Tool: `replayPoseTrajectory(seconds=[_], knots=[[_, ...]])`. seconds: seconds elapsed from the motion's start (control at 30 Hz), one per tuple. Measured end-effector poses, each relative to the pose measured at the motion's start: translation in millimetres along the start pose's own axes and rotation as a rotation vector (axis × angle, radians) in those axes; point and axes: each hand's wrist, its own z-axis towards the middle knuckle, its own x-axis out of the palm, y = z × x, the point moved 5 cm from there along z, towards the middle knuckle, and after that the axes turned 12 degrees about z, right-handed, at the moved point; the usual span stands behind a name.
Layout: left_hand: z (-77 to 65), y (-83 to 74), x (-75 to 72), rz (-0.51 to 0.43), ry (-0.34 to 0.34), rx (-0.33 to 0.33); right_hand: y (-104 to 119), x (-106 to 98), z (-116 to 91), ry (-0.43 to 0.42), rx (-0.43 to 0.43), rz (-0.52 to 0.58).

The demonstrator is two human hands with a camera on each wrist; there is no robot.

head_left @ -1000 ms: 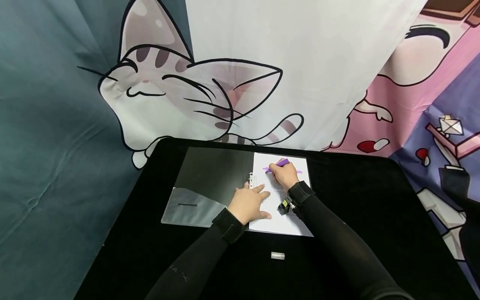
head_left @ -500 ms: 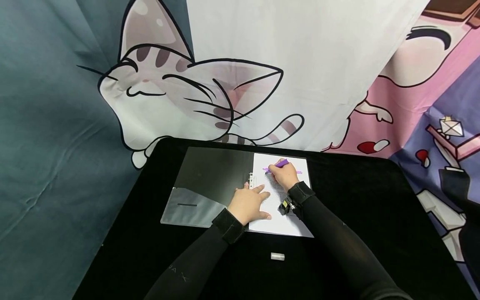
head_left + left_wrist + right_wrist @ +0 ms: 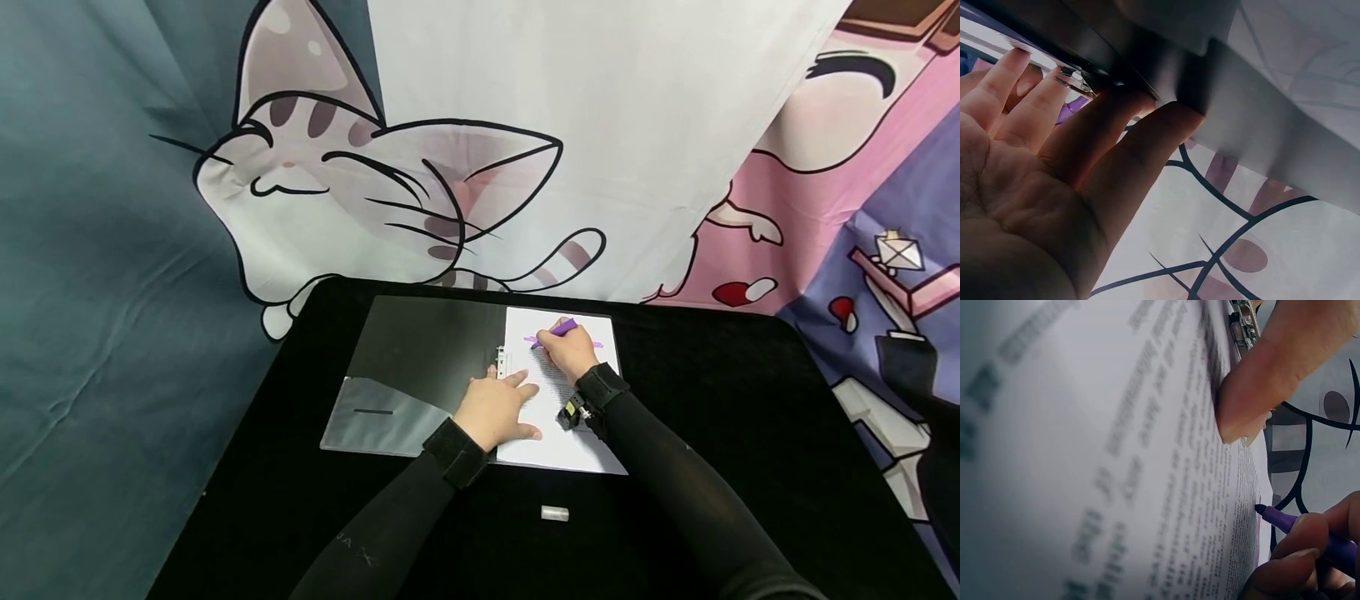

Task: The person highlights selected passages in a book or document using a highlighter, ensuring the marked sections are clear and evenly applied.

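The person's right hand pinches a purple marker between thumb and fingers, slanted over the upper part of a printed page. Its dark tip sits near a purple stroke that runs across the sheet above the block of text; whether it touches the paper cannot be told. The left hand lies palm down with its fingers spread, thumb and nearer fingers on the page's left side, the others reaching over the spine of the open folder in which the page lies.

A metal clip sits at the page's left edge, just beyond the left fingertips. The folder's left cover is dark, with a paler pocket at its lower corner. Both arms wear black sleeves and wristbands, and a small black device hangs under the right wrist.

Nearer the person, a small pale cylinder lies on the black worktop, apart from the folder. Behind hangs a fabric backdrop printed with a cartoon cat.
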Motion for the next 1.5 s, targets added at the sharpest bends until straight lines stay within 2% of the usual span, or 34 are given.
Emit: replayPoseTrajectory(seconds=[0.1, 0.2, 0.37, 0.53, 0.6, 0.77, 0.87, 0.9, 1.07, 1.13, 1.5], knots=[[5.8, 1.6, 16.8, 0.008, -0.024, 0.005, 1, 0, -1, -0.006, -0.009, -0.008], [8.1, 2.0, 22.1, 0.032, -0.043, 0.011, 3, -1, -5, -0.009, -0.016, 0.041], [4.5, 0.7, 12.4, -0.005, -0.015, 0.009, 3, -1, -6, -0.012, -0.021, 0.146], [-2.5, -2.1, -8.9, 0.005, 0.007, 0.005, -1, 0, -2, 0.005, 0.003, 0.121], [-3.1, -2.3, -10.4, 0.018, 0.004, 0.005, -2, 1, -2, 0.018, 0.012, 0.12], [-0.7, -0.4, -1.7, -0.003, -0.013, 0.002, -2, 1, 0, 0.024, 0.017, 0.132], [0.9, 0.4, -1.2, -0.006, -0.007, 0.002, -1, 1, 0, 0.02, 0.0, 0.116], [1.4, 0.7, 0.4, -0.015, -0.006, 0.003, -7, 1, 7, 0.028, -0.026, 0.122], [5.4, 1.9, 15.4, -0.012, -0.015, 0.006, -7, 1, 3, 0.01, -0.031, 0.089], [5.6, 1.5, 17.3, 0.005, -0.02, 0.007, 0, 1, -4, -0.01, -0.008, 0.071], [6.6, 2.1, 18.6, 0.008, -0.024, 0.004, 1, -1, -4, -0.023, -0.008, 0.04]])
